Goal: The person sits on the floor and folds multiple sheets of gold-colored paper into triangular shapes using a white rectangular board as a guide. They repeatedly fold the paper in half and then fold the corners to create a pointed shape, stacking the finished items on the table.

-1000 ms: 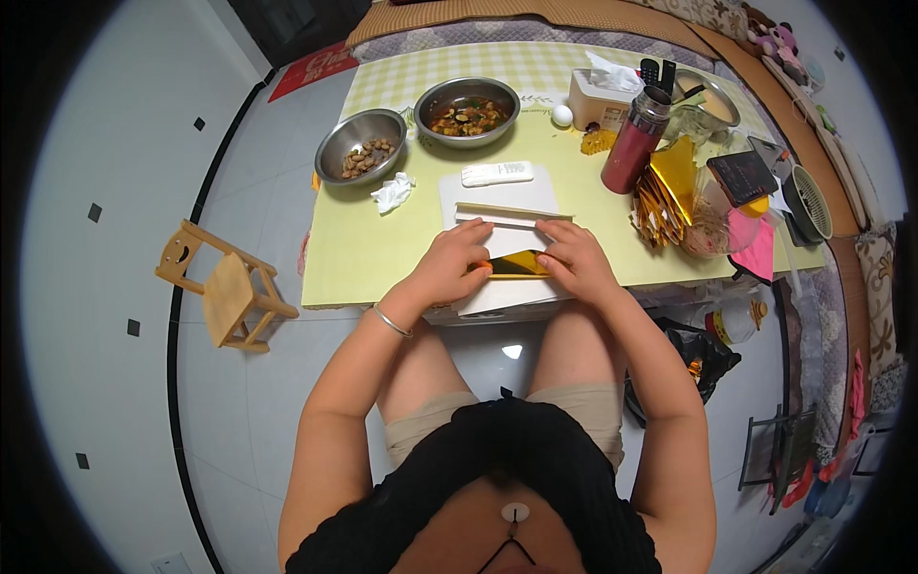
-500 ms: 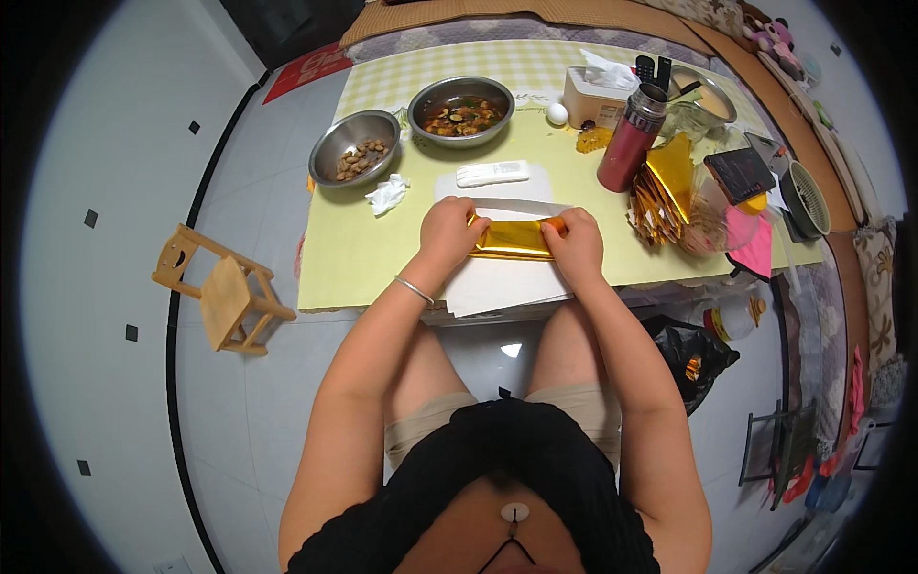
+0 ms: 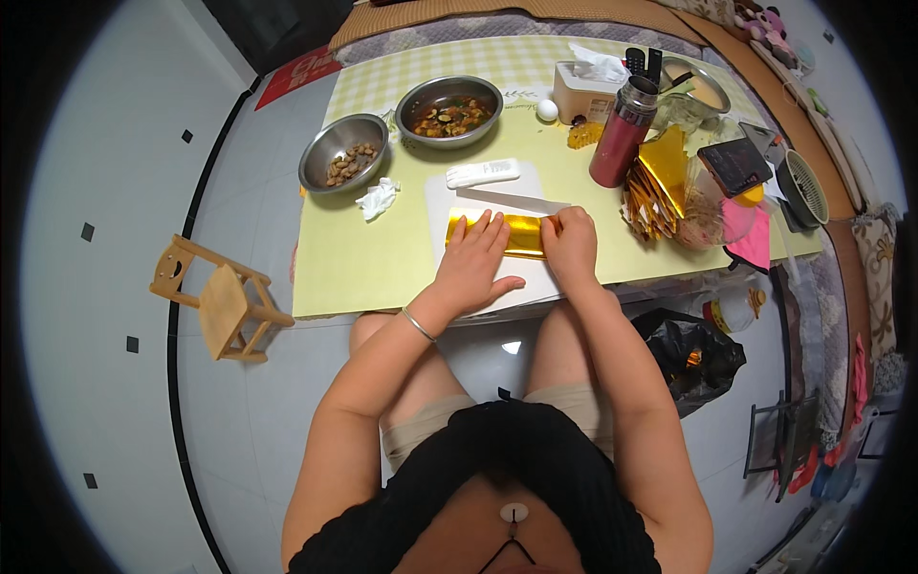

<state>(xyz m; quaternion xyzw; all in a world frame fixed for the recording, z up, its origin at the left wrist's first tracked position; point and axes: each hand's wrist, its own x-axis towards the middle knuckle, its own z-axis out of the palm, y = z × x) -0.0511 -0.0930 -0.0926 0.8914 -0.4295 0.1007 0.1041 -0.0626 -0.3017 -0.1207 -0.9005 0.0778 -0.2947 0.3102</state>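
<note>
A folded strip of shiny gold foil paper [image 3: 524,233] lies crosswise on a white sheet or board [image 3: 442,201] at the table's near edge. My left hand [image 3: 470,258] rests flat on the strip's left part, fingers spread and thumb pointing right. At the strip's right end, my right hand [image 3: 571,244] is closed with its fingers curled on the foil. Just behind the strip lies a thin grey flat piece [image 3: 512,201], like a ruler or blade; its right end reaches my right hand. Farther back is a white oblong item [image 3: 483,173].
Two metal bowls [image 3: 449,139] and a crumpled tissue [image 3: 378,199] are to the left. A red thermos [image 3: 622,139], a stack of folded gold foil [image 3: 660,187], a tissue box [image 3: 581,94] and a dark phone-like device [image 3: 734,170] crowd the right. A black bag [image 3: 690,359] sits below.
My left hand has let go of the foil's left end and now lies flat on top of it. The right hand stays at the right end. The grey piece shows more of its length.
</note>
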